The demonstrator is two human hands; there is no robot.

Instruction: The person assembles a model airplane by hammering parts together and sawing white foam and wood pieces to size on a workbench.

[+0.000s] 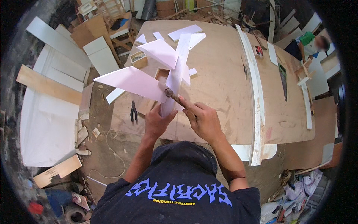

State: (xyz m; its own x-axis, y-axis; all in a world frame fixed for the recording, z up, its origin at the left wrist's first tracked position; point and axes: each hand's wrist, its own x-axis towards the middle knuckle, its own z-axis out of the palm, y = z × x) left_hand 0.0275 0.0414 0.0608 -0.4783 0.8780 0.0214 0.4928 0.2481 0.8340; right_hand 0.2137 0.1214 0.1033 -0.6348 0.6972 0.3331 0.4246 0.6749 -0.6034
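Head-worn fisheye view, steeply downward onto the nearby worktable [220, 89]

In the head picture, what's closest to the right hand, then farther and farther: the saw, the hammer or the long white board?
1. Hammer: gripped in the right hand.
2. Long white board: off to that hand's right.
3. Saw: farther right, past the long white board.

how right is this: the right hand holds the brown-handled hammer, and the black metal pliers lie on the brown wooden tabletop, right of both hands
Not quite: the head view shows the black metal pliers left of both the left hand and right hand.
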